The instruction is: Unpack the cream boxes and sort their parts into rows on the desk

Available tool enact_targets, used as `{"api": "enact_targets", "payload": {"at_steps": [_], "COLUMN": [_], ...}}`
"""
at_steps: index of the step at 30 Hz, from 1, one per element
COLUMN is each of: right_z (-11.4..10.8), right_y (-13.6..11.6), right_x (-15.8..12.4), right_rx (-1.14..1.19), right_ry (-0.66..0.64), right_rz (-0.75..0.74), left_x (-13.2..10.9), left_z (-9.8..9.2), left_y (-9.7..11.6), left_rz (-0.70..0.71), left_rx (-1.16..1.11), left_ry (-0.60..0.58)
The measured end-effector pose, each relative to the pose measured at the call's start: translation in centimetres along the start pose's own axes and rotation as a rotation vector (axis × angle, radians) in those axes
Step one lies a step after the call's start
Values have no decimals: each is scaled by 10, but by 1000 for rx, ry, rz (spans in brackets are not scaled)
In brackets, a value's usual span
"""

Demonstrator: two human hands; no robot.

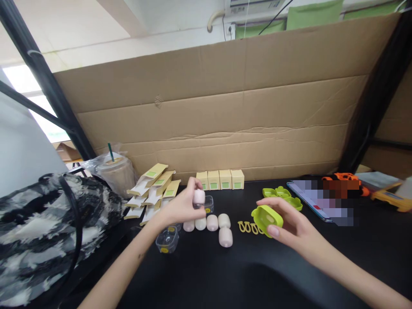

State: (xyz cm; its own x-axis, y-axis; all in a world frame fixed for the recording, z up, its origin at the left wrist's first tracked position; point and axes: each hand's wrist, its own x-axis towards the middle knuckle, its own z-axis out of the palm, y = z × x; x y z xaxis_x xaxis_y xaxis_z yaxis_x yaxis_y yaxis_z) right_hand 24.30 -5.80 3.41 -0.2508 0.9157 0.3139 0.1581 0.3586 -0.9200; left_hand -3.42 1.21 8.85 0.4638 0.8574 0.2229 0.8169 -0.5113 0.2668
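Note:
My left hand (183, 204) pinches a small pale pink rounded piece (199, 197) between thumb and fingers, held above the black table. Below it several similar whitish pieces stand in a row, with one more piece (225, 237) in front at the right end. A clear plastic container (209, 203) is just behind my left hand, and another clear container (167, 239) lies beneath my wrist. In my right hand (289, 221) is a lime-green hollow plastic shell (267, 220), its open side tilted toward me. Several yellow loops (247, 227) lie on the table beside it.
More green shells (280, 193) lie behind my right hand, beside a phone (309, 199). Small cream boxes (225, 180) stand before the cardboard wall (225, 111). Flat cartons (154, 189), a bagged drink cup (116, 171) and a black-and-white shaggy bag (48, 231) are at left.

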Motion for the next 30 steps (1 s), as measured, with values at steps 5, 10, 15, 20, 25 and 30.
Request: {"api": "enact_targets", "payload": {"at_steps": [5,10,15,20,25,30], "right_z": [11,13,11,14,18,21], "right_y": [3,3,5,5,5,5], "right_x": [-7,-11,-11,-12,-14,-15], "right_rx": [-13,-86,-132,-106,-83,-69], "right_ry": [-73,-62,-97,-77,-57,-32], "right_rz": [11,-10,-6,19,31,24], "left_x": [-31,-47,-48,-47,-50,-52], "left_z": [11,26,39,43,47,52], "left_y": [15,8,4,6,9,9], "left_rz": [134,132,108,149,124,185], "left_rx": [-217,-320,-263,-184,-145,-144], "left_ry": [-62,-172,-236,-166,-171,-149]}}
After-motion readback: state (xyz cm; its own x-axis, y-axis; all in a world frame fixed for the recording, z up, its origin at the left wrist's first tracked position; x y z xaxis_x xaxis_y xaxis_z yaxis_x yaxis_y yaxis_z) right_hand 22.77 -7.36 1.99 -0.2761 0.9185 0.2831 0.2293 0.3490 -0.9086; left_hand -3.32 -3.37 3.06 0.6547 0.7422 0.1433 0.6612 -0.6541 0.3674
